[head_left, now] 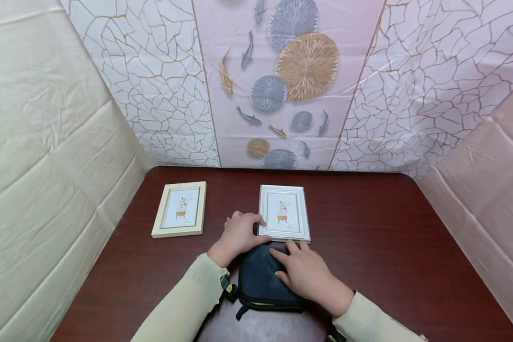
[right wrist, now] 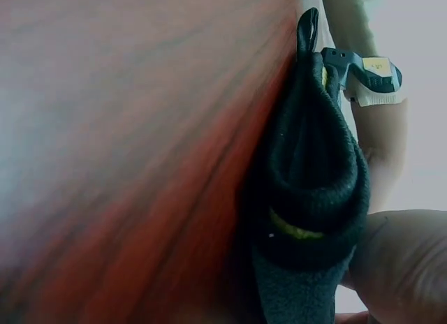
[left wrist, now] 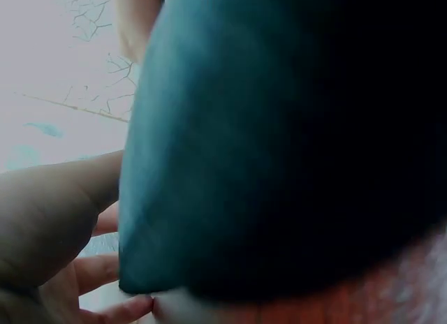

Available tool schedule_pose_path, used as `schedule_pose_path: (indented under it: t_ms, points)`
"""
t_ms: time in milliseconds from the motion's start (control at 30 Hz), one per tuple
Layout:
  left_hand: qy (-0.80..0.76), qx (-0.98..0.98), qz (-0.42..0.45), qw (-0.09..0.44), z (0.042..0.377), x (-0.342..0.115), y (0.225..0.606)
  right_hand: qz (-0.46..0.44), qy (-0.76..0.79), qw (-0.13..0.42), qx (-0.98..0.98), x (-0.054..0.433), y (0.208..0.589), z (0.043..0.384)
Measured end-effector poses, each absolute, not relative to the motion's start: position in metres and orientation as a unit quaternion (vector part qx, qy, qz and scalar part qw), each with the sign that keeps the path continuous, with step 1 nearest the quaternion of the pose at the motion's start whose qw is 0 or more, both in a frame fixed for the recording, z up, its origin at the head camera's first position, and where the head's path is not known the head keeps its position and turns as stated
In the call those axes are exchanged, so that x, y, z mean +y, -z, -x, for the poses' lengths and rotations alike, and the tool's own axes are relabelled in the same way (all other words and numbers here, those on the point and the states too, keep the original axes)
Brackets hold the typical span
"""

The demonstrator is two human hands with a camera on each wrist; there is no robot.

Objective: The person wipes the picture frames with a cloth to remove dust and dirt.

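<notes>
sleeves (head_left: 183, 294): pale, coming in from the bottom on both sides; we also spot a black wrist gadget (right wrist: 353, 67) with a yellow label by the left cuff
cloth (head_left: 260, 278): dark blue, folded up, on the table (head_left: 376, 228) right in front of us, just this side of the white frame (head_left: 284, 211). Black edging, and the right wrist view gives us a bit of yellow showing in the folds plus a little black loop (right wrist: 307, 31) poking out at one end
right hand (head_left: 309, 270): draped over the right part of the cloth, fingers loose and spread, tips up by the white frame's bottom edge
left hand (head_left: 239, 232): up at the cloth's far left corner, thumb along its top edge, index finger by the white frame's left side. Our left wrist view is mostly dark blur, so we honestly can't tell if it's pinching anything
white frame: flat on its back, face up, print of a plant in an orange pot
cream frame (head_left: 158, 223): over to our left, well apart from the hands, also face up with a similar print
table: dark reddish wood, rounded far corners
backdrop (head_left: 307, 66): pink middle panel with gold and grey discs and fish, crackle-pattern panels either side
</notes>
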State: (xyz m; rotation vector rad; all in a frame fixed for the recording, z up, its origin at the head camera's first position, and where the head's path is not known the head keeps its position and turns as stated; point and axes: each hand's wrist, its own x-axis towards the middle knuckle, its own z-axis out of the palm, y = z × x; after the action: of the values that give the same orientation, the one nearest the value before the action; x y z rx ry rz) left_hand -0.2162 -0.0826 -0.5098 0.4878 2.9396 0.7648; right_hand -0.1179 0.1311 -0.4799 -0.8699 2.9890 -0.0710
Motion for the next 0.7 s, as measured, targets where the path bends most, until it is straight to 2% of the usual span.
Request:
schedule_pose_path:
  t_ms: [400, 700]
  points:
    - [-0.254, 0.952, -0.169, 0.031, 0.216, -0.085, 0.504, 0.291, 0.012, -0.003, 0.957, 0.11, 0.483, 0.133]
    - [-0.232, 0.949, -0.207, 0.05, 0.21, -0.093, 0.506, 0.284, 0.016, 0.016, 0.959, 0.113, 0.481, 0.133]
